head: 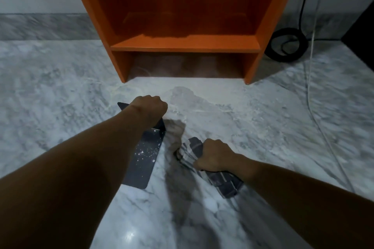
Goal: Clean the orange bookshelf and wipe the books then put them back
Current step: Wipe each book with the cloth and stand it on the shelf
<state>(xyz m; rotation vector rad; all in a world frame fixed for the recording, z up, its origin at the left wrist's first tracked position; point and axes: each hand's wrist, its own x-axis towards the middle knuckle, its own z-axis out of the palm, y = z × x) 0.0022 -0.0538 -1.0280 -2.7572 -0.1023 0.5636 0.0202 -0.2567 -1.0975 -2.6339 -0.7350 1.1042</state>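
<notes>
1. A grey marble floor (50, 87) meets a pale wall, with white dust (182, 95) spread across the middle.
2. The left hand (149, 107) grips the upright part of a dust-speckled dark metal bookend (144, 157).
3. The orange bookshelf (185, 46) stands against the wall, beyond both hands.
4. The right hand (214, 155) clutches a dark striped cloth (226, 183) on the floor.
5. A coiled black cable (285, 44) lies right of the shelf.
</notes>
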